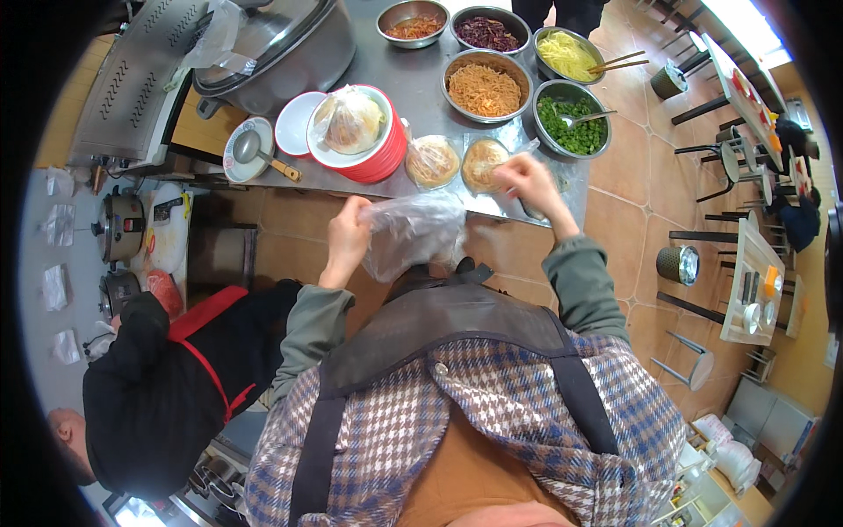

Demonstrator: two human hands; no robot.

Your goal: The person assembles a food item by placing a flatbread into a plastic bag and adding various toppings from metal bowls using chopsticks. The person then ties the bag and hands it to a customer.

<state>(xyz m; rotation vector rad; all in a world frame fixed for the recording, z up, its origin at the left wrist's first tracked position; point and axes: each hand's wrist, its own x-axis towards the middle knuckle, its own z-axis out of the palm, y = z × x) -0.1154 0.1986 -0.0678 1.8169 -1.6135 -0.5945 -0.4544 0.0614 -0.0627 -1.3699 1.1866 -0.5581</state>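
Note:
My left hand (349, 235) is closed on the gathered edge of a thin clear plastic bag (413, 233), which hangs in front of the counter's near edge. My right hand (531, 186) is raised at the right, its fingers curled together and slightly blurred; what they hold, if anything, I cannot make out. Just beside it a round golden flatbread (481, 164) lies on the metal counter. Another flatbread (432, 162), wrapped in clear plastic, sits to its left. A stack of red-rimmed white plates (391, 162) stands farther left, with a bagged bun-like item (348, 121) on top.
Steel bowls hold orange shreds (486, 90), chopped greens (571, 123) with a spoon, yellow shreds (566, 55) with chopsticks, and purple shreds (492, 33). A ladle (248, 147) rests on a plate near a large pot (281, 61). A co-worker in black (167, 395) stands close at my left.

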